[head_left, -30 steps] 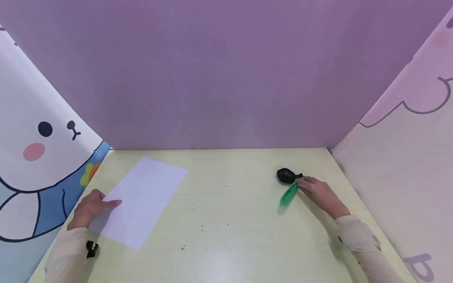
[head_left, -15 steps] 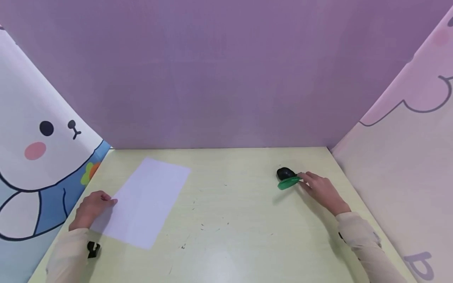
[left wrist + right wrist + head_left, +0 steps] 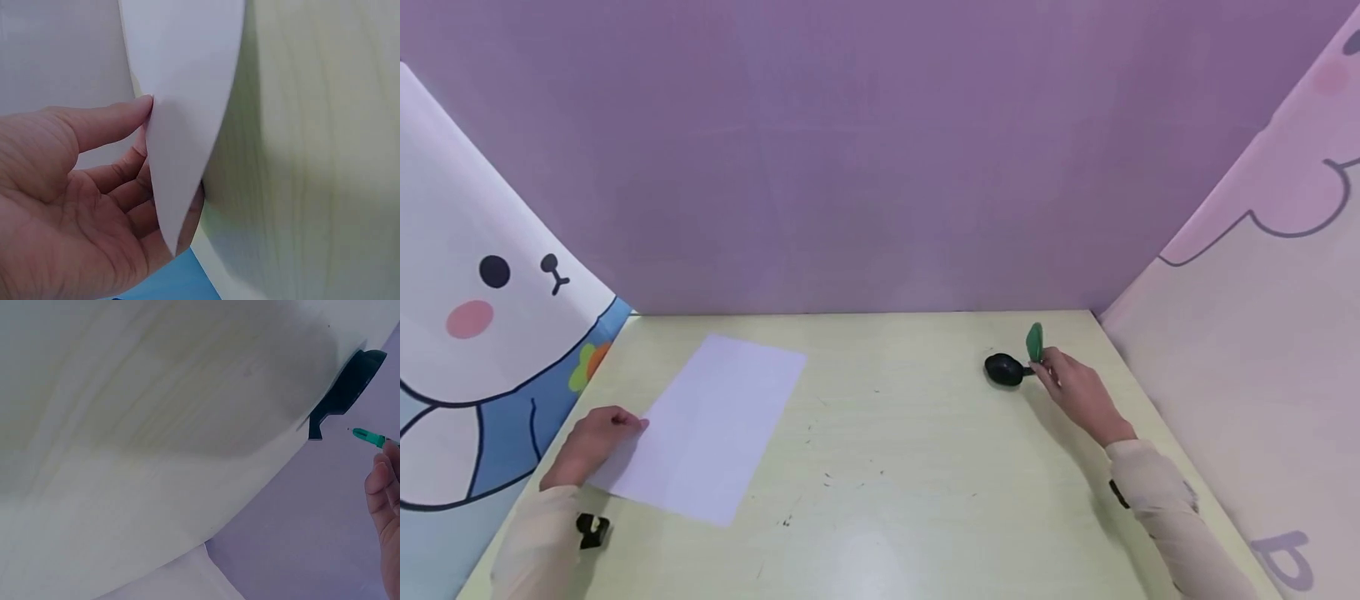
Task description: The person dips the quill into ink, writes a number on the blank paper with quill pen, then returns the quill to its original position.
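My left hand (image 3: pixel 597 442) pinches the left edge of a white sheet of paper (image 3: pixel 722 433) at the table's left side. In the left wrist view the thumb lies over the paper (image 3: pixel 181 112), with the fingers behind and a corner curving up. On the right, my right hand (image 3: pixel 1081 396) holds a green pen (image 3: pixel 1035 342) whose leaf-shaped end points up. Its tip section (image 3: pixel 369 437) sticks out past the fingertips in the right wrist view. Beside those fingertips a black, rounded object with a short stem (image 3: pixel 1003 370) rests on the table.
The pale wood-grain table (image 3: pixel 880 417) bears several small dark marks in its middle. A purple wall (image 3: pixel 865 167) stands behind it. Printed panels flank both sides, a white cartoon animal (image 3: pixel 512 333) on the left one.
The green pen has turned in my right hand: its leaf end swung from pointing down-left to pointing up. The paper has shifted slightly right, and the left thumb drew in to its edge.
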Demonstrator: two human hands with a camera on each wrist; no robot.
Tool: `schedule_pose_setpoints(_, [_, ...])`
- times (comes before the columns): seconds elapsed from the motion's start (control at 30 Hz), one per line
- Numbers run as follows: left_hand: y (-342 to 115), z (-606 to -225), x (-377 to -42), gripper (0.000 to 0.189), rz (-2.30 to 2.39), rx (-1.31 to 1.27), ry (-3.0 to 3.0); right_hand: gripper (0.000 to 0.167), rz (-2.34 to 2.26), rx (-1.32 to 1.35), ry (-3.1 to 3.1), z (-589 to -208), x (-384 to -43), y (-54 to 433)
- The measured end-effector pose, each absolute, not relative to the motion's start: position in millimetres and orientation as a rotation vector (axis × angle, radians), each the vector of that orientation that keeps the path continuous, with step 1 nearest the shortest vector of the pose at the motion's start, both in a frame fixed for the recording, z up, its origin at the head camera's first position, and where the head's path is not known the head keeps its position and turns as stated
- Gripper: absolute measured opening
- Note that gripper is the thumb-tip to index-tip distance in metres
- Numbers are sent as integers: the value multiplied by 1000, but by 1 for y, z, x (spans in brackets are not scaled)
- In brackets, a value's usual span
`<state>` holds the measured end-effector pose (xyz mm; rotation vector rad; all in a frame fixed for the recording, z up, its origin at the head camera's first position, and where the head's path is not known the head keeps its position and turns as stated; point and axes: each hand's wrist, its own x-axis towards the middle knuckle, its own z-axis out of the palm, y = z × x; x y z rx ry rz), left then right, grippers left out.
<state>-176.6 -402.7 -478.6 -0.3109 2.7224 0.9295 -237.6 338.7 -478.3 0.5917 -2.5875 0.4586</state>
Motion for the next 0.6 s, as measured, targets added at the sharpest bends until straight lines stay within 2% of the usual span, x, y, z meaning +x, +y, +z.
schedule_pose_setpoints(0.3, [-407,-481,-181,46,928,-335,2685,11,717,446,-2582,-479,-241,331])
schedule_pose_setpoints(0.6, [-400,-479,-180,49,927,-301,2642,20,1005,354,-2594,-475,-248,324])
